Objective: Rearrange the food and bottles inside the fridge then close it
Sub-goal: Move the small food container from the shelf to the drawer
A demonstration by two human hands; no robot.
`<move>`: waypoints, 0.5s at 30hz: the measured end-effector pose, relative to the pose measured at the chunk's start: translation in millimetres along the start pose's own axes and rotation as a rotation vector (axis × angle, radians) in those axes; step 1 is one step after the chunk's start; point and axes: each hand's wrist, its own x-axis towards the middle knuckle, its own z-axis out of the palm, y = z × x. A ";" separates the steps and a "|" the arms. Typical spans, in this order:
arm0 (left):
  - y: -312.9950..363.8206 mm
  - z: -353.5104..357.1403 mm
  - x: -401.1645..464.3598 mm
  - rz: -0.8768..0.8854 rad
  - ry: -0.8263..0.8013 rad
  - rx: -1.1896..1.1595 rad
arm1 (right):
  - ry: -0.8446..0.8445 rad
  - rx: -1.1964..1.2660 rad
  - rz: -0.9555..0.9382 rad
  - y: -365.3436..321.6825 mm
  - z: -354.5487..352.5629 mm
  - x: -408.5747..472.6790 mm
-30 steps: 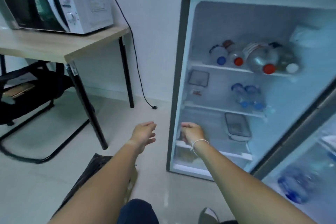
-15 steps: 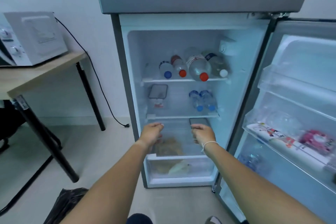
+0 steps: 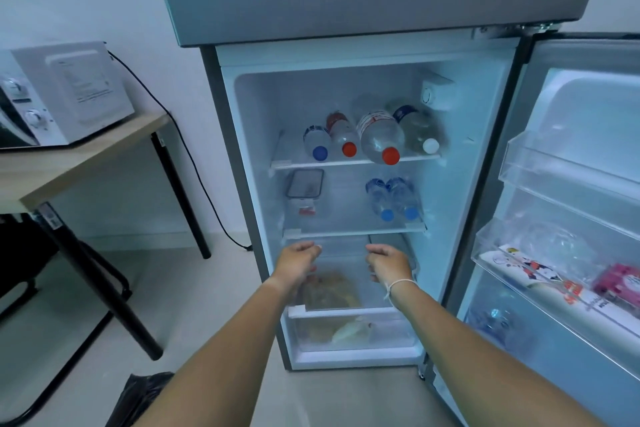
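Observation:
The fridge (image 3: 346, 55) stands open before me, its door (image 3: 588, 114) swung right. Several bottles lie on the top shelf, among them a big red-capped bottle (image 3: 381, 137). On the middle shelf sit a lidded container (image 3: 304, 184) at left and two blue-capped bottles (image 3: 394, 198) at right. A bag of food (image 3: 330, 291) rests on the lowest shelf, above the crisper drawer (image 3: 353, 331). My left hand (image 3: 298, 262) and my right hand (image 3: 389, 262) reach in just under the middle shelf, fingers loosely curled, holding nothing.
Door racks (image 3: 554, 274) hold a printed carton, a pink packet and clear plastic. A microwave (image 3: 65, 94) sits on a wooden table (image 3: 79, 152) at left, its cable trailing down to the floor. A black bag (image 3: 138, 399) lies on the floor near my left arm.
My view has swung right and up to face the fridge squarely. Both hands have risen from the lower shelf edge toward the middle shelf's underside.

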 end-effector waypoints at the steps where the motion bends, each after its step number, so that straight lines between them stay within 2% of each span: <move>1: 2.5 -0.9 2.8 0.003 0.001 0.006 | -0.001 0.004 -0.001 -2.6 2.7 2.8; 9: 26.2 -3.4 44.9 0.027 0.006 0.025 | -0.017 0.015 0.009 -14.4 18.3 38.3; 15: 17.4 13.4 70.8 -0.015 -0.021 0.032 | 0.015 0.015 0.047 -2.6 14.2 60.3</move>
